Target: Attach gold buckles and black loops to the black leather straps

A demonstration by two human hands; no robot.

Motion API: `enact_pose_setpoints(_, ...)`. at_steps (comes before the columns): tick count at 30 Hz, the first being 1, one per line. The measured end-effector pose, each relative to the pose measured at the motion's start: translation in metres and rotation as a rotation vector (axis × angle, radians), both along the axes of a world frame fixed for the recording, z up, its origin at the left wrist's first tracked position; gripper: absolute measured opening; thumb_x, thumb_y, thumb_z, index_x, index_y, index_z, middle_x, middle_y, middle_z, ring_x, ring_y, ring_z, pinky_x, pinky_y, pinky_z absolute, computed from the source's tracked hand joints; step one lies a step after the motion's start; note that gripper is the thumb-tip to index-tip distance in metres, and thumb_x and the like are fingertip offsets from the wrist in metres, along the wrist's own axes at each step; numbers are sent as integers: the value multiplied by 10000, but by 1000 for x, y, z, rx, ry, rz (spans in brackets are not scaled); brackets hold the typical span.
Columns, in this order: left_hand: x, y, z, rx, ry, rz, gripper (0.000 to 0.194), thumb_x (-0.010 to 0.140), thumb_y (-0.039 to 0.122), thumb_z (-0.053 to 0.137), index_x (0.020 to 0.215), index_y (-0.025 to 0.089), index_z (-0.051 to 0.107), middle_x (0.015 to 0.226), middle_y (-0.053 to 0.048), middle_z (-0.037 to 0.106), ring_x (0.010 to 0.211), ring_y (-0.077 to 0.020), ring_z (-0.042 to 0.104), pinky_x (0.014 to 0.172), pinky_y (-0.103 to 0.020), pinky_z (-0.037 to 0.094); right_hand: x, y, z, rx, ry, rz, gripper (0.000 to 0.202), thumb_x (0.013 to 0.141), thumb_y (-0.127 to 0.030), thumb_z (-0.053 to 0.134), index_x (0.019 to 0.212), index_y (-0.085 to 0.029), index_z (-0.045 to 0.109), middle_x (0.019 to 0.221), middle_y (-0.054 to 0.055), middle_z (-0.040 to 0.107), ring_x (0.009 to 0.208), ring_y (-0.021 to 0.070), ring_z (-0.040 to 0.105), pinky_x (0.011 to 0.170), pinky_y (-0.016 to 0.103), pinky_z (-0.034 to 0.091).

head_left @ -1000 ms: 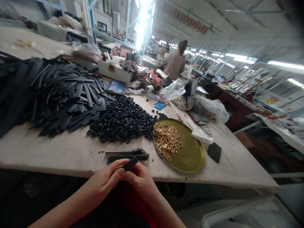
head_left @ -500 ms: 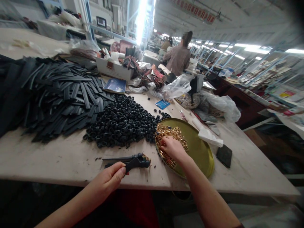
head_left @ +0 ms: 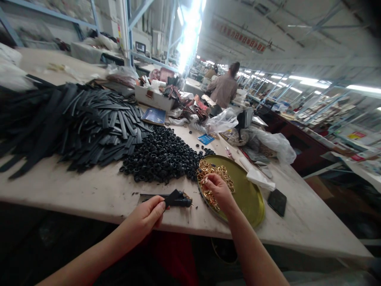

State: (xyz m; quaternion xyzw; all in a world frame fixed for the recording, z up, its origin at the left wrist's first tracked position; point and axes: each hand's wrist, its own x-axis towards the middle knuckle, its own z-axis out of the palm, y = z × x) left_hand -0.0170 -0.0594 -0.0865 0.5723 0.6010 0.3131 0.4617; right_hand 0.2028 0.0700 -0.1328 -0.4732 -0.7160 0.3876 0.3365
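My left hand (head_left: 153, 212) is closed around a black strap (head_left: 172, 197), whose broad end sticks out past the thumb. Just behind it on the table lie more black straps (head_left: 185, 202) with gold metal at their right ends. Over a round olive-gold tray (head_left: 251, 202), my right hand (head_left: 222, 194) pinches a small gold buckle (head_left: 206, 180) between thumb and fingers. Many loose gold buckles (head_left: 223, 171) lie heaped in the tray's left part, partly hidden by this hand. A mound of small black loops (head_left: 163, 155) sits behind my left hand.
At the left spreads a large pile of black strips (head_left: 98, 123). A blue booklet (head_left: 154, 116), a white box (head_left: 151, 98) and plastic bags (head_left: 222, 121) are farther back. A dark phone (head_left: 277, 201) lies right of the tray. A person (head_left: 224, 89) is in the background.
My right hand has lifted slightly from the heap, and a gold buckle now shows in its fingertips. My left hand still grips the strap. The camera view has shifted a little.
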Motion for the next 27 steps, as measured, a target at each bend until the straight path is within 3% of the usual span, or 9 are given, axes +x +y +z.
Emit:
enact_pose_setpoints(5, 1, 1, 20, 142, 61, 10, 278, 835, 397, 412, 921, 170, 546, 684, 22, 559, 612, -120, 487, 563, -207, 365, -50, -61, 17, -660, 740, 247, 234, 755, -370, 591, 854, -181, 495, 751, 11, 625, 549, 70, 522, 572, 220, 428)
enact_pose_setpoints(9, -8, 0, 27, 157, 186, -85, 251, 795, 350, 493, 957, 183, 587, 790, 5, 628, 733, -150, 548, 654, -213, 383, -77, -90, 23, -829, 777, 413, 254, 708, -356, 663, 807, -145, 563, 651, -7, 597, 502, 53, 504, 488, 171, 389)
enact_pose_setpoints(14, -17, -5, 22, 47, 219, -147, 237, 773, 363, 500, 834, 163, 613, 735, 8, 635, 698, -149, 548, 602, -198, 379, -85, -99, 21, -977, 732, 450, 307, 669, -369, 695, 829, -150, 550, 590, -20, 588, 449, 45, 483, 441, 152, 376)
enact_pose_setpoints(20, -20, 0, -1, -136, 36, -50, 387, 768, 463, 482, 895, 114, 587, 643, 8, 581, 533, -114, 475, 481, -197, 334, -80, -100, 19, -992, 774, 443, 375, 691, -323, 678, 996, -173, 519, 622, -24, 595, 475, 49, 492, 484, 168, 384)
enact_pose_setpoints(24, -21, 4, -11, -30, 125, 14, 327, 750, 407, 519, 893, 124, 599, 745, -12, 594, 687, -153, 511, 585, -220, 366, -74, -99, 17, -720, 663, 427, 524, 757, -314, 608, 1214, -205, 376, 743, -1, 621, 634, 96, 548, 646, 250, 433)
enact_pose_setpoints(27, -19, 7, -12, -43, 106, -41, 276, 746, 348, 506, 888, 133, 604, 747, -6, 588, 676, -147, 502, 592, -222, 371, -71, -94, 11, -506, 477, 374, 478, 828, -325, 496, 1260, -207, 328, 667, -23, 572, 612, 112, 527, 607, 259, 424)
